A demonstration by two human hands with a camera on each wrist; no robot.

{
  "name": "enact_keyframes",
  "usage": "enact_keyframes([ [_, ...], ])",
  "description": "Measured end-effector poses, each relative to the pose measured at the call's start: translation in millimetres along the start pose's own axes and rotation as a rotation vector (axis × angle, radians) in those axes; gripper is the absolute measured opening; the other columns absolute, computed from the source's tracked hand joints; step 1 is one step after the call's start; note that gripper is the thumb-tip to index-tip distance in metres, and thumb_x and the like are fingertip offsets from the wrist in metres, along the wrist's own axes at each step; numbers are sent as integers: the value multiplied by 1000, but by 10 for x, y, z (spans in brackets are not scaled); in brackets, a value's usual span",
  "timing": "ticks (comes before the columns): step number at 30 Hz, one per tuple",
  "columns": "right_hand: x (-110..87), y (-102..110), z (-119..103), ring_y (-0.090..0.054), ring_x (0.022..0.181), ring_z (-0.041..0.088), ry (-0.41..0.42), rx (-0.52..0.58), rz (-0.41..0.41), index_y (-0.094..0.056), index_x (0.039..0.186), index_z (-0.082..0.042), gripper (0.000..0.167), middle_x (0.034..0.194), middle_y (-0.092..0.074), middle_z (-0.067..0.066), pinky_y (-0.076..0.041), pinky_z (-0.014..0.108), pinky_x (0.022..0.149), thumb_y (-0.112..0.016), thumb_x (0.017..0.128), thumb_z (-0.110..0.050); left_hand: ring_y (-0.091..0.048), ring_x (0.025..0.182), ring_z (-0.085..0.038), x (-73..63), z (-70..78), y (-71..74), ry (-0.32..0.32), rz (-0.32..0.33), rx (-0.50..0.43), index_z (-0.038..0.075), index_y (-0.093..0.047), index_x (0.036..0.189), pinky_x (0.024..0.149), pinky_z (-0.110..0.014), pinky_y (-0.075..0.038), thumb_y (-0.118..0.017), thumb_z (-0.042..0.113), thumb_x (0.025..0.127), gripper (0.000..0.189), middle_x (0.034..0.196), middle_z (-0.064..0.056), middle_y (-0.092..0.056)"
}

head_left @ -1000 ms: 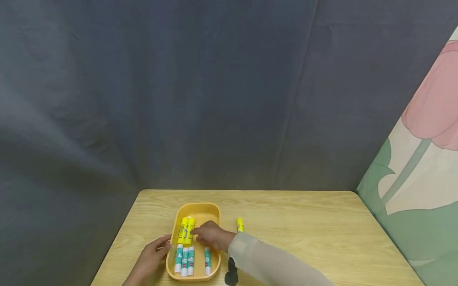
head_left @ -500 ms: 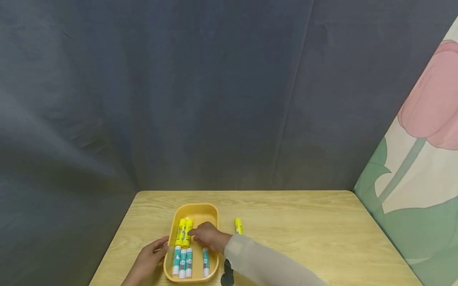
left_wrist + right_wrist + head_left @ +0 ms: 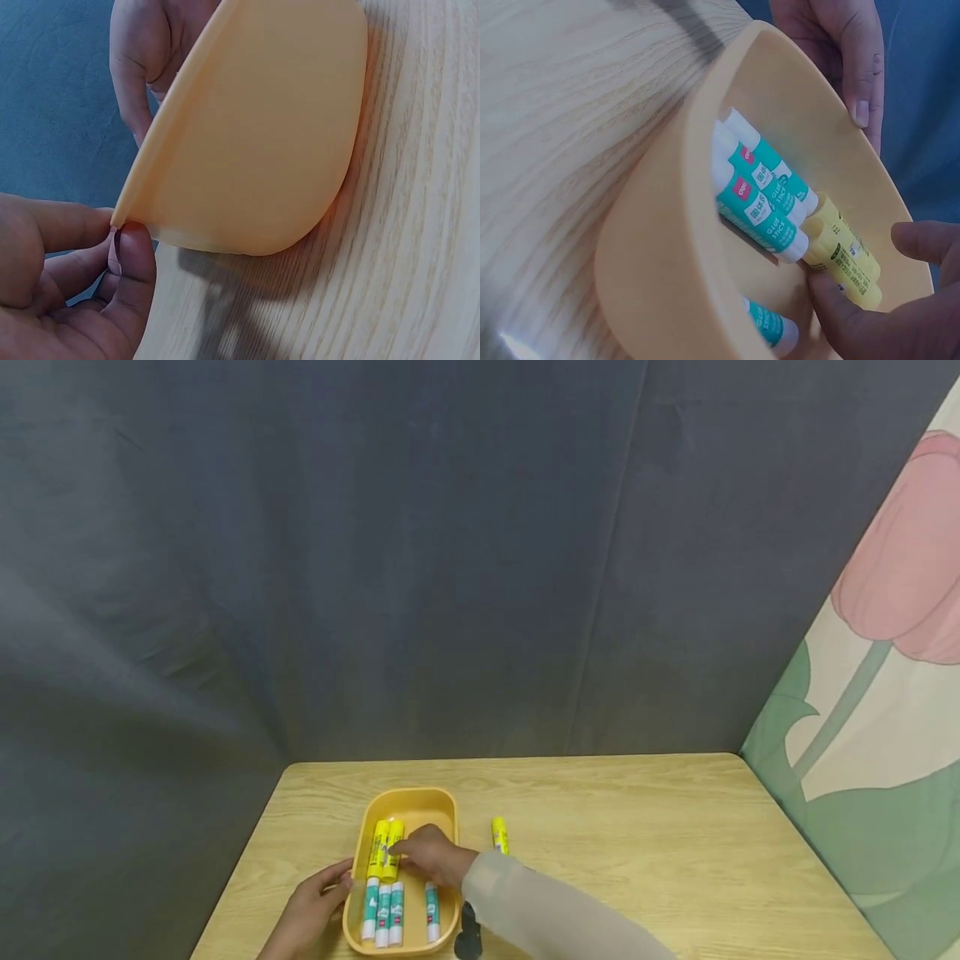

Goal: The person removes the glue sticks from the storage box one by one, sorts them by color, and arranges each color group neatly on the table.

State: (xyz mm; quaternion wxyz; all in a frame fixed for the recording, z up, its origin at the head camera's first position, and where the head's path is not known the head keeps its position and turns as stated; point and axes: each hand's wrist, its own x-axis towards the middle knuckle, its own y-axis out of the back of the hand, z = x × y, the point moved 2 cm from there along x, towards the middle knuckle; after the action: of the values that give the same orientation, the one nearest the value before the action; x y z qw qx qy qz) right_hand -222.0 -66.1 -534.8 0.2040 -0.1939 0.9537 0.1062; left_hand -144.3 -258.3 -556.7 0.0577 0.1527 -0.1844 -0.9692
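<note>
On the table a yellow-orange tray (image 3: pixel 420 804) stands with glue sticks in it. My left hand (image 3: pixel 311 906) pinches its left rim between thumb and fingers, as the left wrist view shows. Two yellow glue sticks (image 3: pixel 385 850) lie side by side along the tray's left wall. Below them are three teal-and-white glue sticks (image 3: pixel 383 912) in a row, with one more teal glue stick (image 3: pixel 432 912) apart at the right. My right hand (image 3: pixel 433 853) reaches in over the right rim. Its digits are spread, one fingertip (image 3: pixel 823 289) right at the nearer yellow glue stick.
Another yellow glue stick (image 3: pixel 500 835) lies on the table right of the tray, partly hidden by the sleeve (image 3: pixel 555 902). A small black object (image 3: pixel 468 935) shows below that sleeve. The wooden table (image 3: pixel 637 827) ends at a dark curtain (image 3: pixel 450 568) behind.
The head view has shifted slightly. My right hand has moved slightly left against the yellow glue sticks. My left hand stays on the tray's rim.
</note>
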Motion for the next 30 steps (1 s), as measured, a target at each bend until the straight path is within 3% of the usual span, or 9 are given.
enact_keyframes([
  [6,-3,-46,-6,-39,48,7,6,-33,22,-51,70,-12,26,66,-55,1,-34,17,49,-70,88,-14,-61,106,-24,-4,14,3,6,10,18,-2,-52,138,79,-34,-59,-58,24,100,47,117,-12,-60],
  [9,16,-71,4,-44,51,8,26,-34,38,-57,75,-7,18,66,-54,0,-37,17,49,-69,88,-9,-61,107,-25,1,19,-4,10,10,21,-2,-52,138,79,-34,-59,-58,23,100,46,118,-12,-59],
  [14,65,-131,44,-59,66,14,70,-67,68,-66,90,1,7,81,-66,6,-47,19,54,-69,88,-5,-61,107,-25,10,17,-7,20,5,20,-1,-52,138,78,-34,-59,-58,23,99,46,117,-12,-59],
  [20,122,-186,97,-64,75,15,82,-52,106,-64,109,5,23,83,-65,3,-55,25,63,-69,87,-3,-60,107,-23,16,6,-16,37,-7,0,1,-50,140,80,-35,-58,-57,28,100,49,119,-11,-58],
  [27,150,-257,140,-65,71,16,130,-64,138,-67,103,5,19,80,-66,4,-56,27,59,-69,85,0,-61,108,-26,-51,15,5,18,-5,-3,-3,-49,139,79,-36,-59,-54,22,101,46,121,-14,-58],
  [30,130,-246,111,-64,74,16,121,-59,152,-64,110,7,26,83,-64,5,-57,28,62,-69,86,-1,-61,106,-25,-37,33,3,5,-8,-5,-3,-49,139,79,-36,-59,-55,22,101,46,119,-14,-58],
])
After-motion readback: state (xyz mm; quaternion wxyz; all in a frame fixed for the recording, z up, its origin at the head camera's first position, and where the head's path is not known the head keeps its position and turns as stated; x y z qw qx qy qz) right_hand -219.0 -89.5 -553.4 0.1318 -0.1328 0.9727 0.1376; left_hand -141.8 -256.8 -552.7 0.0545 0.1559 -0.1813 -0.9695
